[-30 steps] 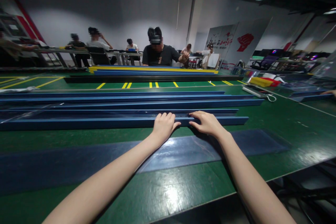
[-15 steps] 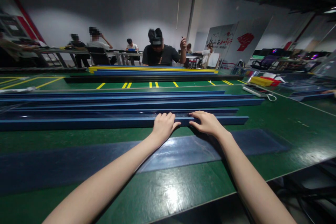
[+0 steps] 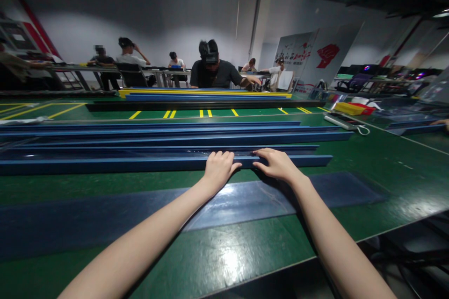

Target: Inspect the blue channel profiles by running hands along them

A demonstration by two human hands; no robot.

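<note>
A long blue channel rail (image 3: 105,164) lies across the green table (image 3: 245,252), nearest of several parallel blue rails (image 3: 175,139). My left hand (image 3: 218,170) grips its near wall from above, fingers curled over the top edge and thumb at the front. My right hand (image 3: 277,164) grips the same wall just to the right, thumb pointing at the left hand. A flat dark blue strip (image 3: 105,215) lies on the table under both forearms.
A person in a black shirt (image 3: 213,72) sits across at the far side behind a stack of yellow and blue rails (image 3: 206,95). Other people sit further back left. A white bar with a cord (image 3: 342,124) and yellow-red items (image 3: 352,108) lie right. The table edge runs bottom right.
My hands and the rail have stayed put. The person opposite raised a hand beside the head, then lowered it to the table.
</note>
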